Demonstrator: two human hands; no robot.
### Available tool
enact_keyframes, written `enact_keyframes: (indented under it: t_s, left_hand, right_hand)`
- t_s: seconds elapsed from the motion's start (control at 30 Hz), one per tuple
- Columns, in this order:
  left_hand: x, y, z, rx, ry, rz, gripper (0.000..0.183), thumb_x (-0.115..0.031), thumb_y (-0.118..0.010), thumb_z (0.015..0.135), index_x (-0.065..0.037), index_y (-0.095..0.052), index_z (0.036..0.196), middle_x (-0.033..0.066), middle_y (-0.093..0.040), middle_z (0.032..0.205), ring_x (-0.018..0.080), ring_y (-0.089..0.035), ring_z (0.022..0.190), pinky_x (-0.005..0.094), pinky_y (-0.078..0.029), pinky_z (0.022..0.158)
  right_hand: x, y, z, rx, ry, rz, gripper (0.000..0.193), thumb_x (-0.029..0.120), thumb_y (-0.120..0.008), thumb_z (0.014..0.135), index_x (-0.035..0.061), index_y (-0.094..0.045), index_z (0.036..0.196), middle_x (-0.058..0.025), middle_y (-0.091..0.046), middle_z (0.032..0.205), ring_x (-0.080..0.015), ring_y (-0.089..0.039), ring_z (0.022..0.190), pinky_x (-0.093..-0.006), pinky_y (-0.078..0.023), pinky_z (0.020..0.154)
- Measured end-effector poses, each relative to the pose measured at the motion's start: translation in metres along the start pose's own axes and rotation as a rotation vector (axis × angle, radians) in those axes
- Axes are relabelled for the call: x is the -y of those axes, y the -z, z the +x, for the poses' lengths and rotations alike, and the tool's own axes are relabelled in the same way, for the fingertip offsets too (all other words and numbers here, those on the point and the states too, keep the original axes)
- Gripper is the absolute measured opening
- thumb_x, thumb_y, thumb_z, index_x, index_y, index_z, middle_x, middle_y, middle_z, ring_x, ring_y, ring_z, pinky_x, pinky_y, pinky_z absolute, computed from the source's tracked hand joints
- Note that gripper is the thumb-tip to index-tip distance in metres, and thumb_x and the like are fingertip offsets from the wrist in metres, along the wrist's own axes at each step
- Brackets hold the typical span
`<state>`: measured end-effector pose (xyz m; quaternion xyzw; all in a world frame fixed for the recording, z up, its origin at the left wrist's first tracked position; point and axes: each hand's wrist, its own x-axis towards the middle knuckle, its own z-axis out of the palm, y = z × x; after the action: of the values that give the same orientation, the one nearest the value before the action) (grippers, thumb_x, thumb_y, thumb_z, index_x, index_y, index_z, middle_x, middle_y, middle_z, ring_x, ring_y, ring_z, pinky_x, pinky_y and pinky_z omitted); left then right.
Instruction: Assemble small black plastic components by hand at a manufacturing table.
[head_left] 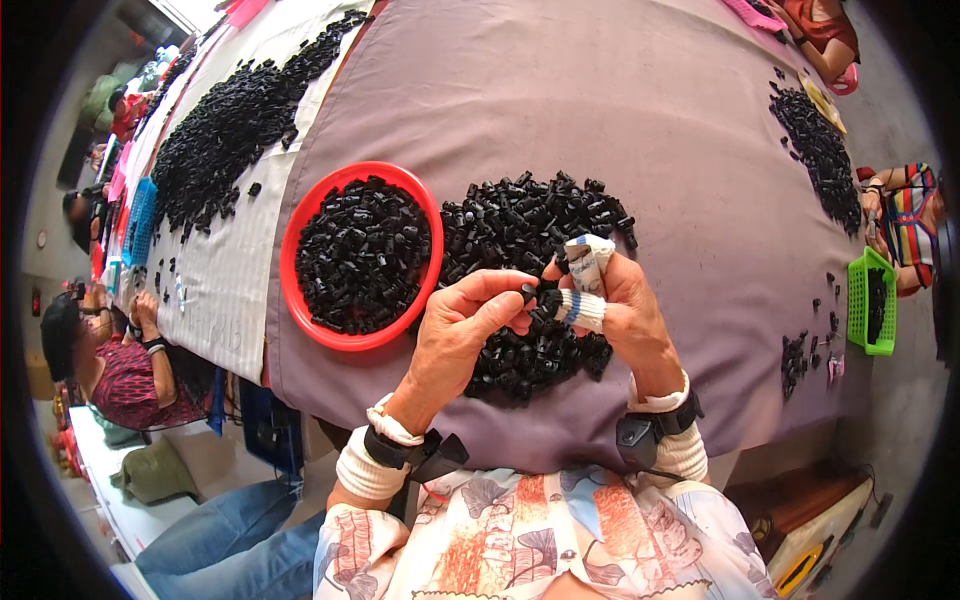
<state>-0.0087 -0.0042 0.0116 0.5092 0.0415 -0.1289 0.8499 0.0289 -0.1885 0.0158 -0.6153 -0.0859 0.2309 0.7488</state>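
My left hand [462, 322] pinches a small black plastic part [528, 293] between thumb and fingertips. Close against it, my right hand [632, 318] is closed with its thumb and forefinger, wrapped in white blue-striped cloth sleeves [582, 309], around another small black piece [549, 299]. Both hands meet above a heap of black plastic parts [535, 205] on the mauve cloth. Left of the heap stands a red round basin [437, 235] filled with similar black parts. The exact shape of the held pieces is partly hidden by my fingers.
The mauve-covered table [500, 90] adjoins a white-covered one [215, 320] bearing a long black heap [225, 135]. People sit at the left and right. At right are a green basket [858, 320], a scattered black pile [815, 145] and a few loose parts.
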Motion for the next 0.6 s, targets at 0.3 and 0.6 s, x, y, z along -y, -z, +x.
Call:
enact_keyframes:
  t_s: [0.3,0.6]
  left_hand:
    - [0.0,-0.003,0.007,0.01,-0.006,0.1,0.015,-0.011,-0.059,0.086,0.0,-0.057,0.096,0.0035,-0.061,0.079,0.0083,-0.057,0.067,0.0214,-0.047,0.063]
    - [0.01,-0.004,0.008,-0.038,-0.015,-0.083,0.022,-0.009,-0.059,0.085,0.002,-0.056,0.104,0.0076,-0.063,0.088,0.0125,-0.06,0.073,0.0266,-0.05,0.069]
  right_hand:
    - [0.003,0.001,0.0,0.054,-0.065,-0.132,0.027,0.005,-0.065,0.078,0.0021,-0.058,0.104,0.0028,-0.057,0.083,-0.0024,-0.049,0.074,-0.0179,-0.042,0.061]
    - [-0.002,-0.003,-0.003,-0.017,0.029,-0.035,0.03,0.006,-0.064,0.078,0.0033,-0.055,0.107,0.0044,-0.056,0.081,-0.0022,-0.048,0.069,-0.0172,-0.041,0.058]
